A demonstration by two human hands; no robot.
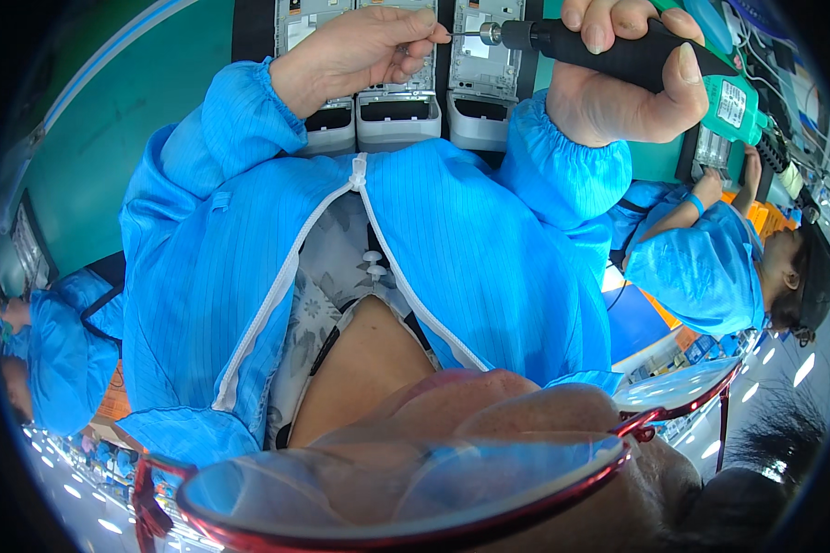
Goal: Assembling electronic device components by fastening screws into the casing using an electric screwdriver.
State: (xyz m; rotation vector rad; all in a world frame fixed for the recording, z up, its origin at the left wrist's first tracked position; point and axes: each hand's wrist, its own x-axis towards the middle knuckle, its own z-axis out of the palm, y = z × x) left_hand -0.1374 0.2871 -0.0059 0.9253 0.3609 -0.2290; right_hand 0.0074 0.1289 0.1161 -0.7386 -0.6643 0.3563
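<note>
- Right hand (622, 103) wrapped around a black screwdriver (553, 43), handle inside the grip, bit (466, 34) pointing left.
- Left hand (364, 51): thumb and finger pressed together at the bit's tip; anything between, I cannot tell.
- Beyond: grey casings (398, 111).

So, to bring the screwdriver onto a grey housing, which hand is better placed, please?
Probably the right hand: it grips the screwdriver by its handle, while the left hand only has its fingers at the bit's tip.
</note>
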